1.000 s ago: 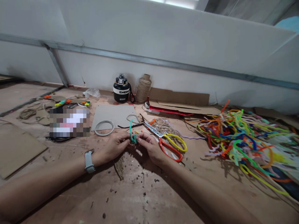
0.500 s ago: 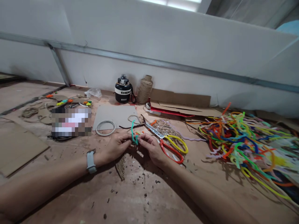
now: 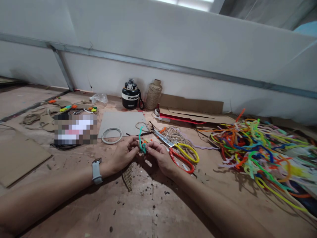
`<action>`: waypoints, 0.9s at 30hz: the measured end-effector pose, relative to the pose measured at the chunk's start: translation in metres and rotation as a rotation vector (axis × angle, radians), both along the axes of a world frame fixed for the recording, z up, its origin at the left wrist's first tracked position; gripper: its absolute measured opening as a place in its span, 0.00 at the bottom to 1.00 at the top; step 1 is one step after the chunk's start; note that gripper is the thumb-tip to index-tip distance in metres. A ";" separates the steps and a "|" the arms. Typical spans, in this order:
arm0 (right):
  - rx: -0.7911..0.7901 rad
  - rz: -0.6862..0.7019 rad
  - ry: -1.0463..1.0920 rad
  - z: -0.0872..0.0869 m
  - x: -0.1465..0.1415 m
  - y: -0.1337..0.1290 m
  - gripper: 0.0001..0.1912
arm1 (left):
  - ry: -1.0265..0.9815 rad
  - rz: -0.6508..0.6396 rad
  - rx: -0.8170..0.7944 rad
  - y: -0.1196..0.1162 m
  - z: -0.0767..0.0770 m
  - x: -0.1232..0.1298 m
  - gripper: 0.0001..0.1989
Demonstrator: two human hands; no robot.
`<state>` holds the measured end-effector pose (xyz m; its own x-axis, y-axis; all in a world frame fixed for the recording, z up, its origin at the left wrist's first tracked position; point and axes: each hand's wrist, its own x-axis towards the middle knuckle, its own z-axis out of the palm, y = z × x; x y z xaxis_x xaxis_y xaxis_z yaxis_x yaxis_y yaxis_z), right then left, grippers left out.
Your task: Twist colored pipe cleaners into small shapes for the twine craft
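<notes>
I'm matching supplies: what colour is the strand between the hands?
The strand is teal green; head view.

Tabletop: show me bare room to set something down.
Bare: between the scissors and the colourful strand pile; also atop the brown board, far left. Dark bits litter the foreground. Crowded: beyond the right hand, where scissors meet twine.

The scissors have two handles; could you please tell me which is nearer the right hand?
The red handle, beside the right hand; the yellow handle lies beyond it, farther off.
</notes>
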<state>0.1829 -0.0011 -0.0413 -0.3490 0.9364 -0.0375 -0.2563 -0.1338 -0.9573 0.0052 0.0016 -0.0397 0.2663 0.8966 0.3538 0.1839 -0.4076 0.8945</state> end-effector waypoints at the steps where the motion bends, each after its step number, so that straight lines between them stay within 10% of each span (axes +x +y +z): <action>1: -0.001 -0.008 0.006 0.000 0.000 0.000 0.11 | -0.013 -0.002 -0.024 0.000 -0.001 0.000 0.12; 27: 0.042 -0.066 0.026 -0.003 0.000 0.004 0.11 | 0.181 0.019 0.111 0.001 -0.003 -0.006 0.10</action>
